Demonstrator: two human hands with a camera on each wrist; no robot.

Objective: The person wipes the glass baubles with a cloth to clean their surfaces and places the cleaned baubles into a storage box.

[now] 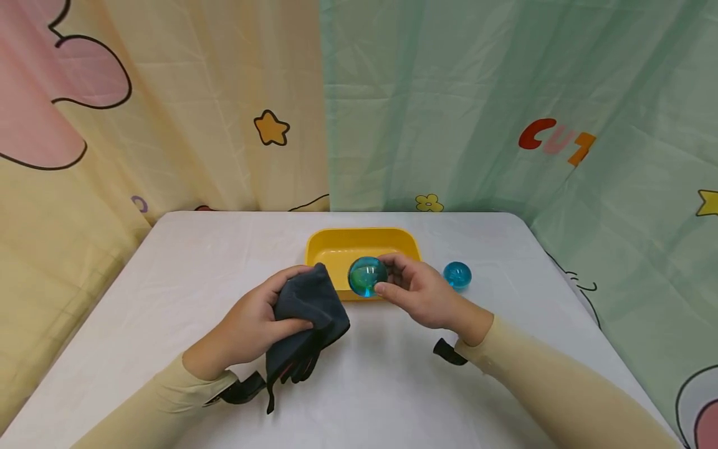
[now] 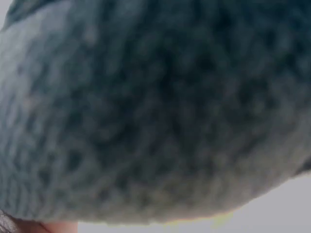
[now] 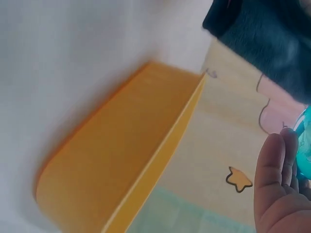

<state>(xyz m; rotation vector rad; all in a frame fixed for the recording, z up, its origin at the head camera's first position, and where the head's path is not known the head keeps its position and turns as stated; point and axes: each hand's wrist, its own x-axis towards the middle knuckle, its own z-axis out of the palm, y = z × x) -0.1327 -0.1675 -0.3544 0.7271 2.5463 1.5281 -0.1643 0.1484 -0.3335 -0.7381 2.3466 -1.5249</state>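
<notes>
In the head view my left hand [image 1: 247,324] grips a dark grey cloth [image 1: 311,305], thumb in front, its lower folds and a thin strap hanging down. My right hand [image 1: 421,290] pinches a clear blue ball [image 1: 367,277] between thumb and fingers, just right of the cloth and apart from it. Behind the ball stands a yellow tray [image 1: 364,238], partly hidden by ball and hands. Blurred cloth [image 2: 155,107] fills most of the left wrist view. The right wrist view catches only part of the ball [image 3: 305,145] beside my fingers [image 3: 269,160].
A second, smaller-looking blue ball [image 1: 457,275] lies on the white table [image 1: 224,249], right of the tray. Printed curtains [image 1: 421,93] hang behind the table and along its sides. Dark straps [image 1: 449,352] show at both wrists.
</notes>
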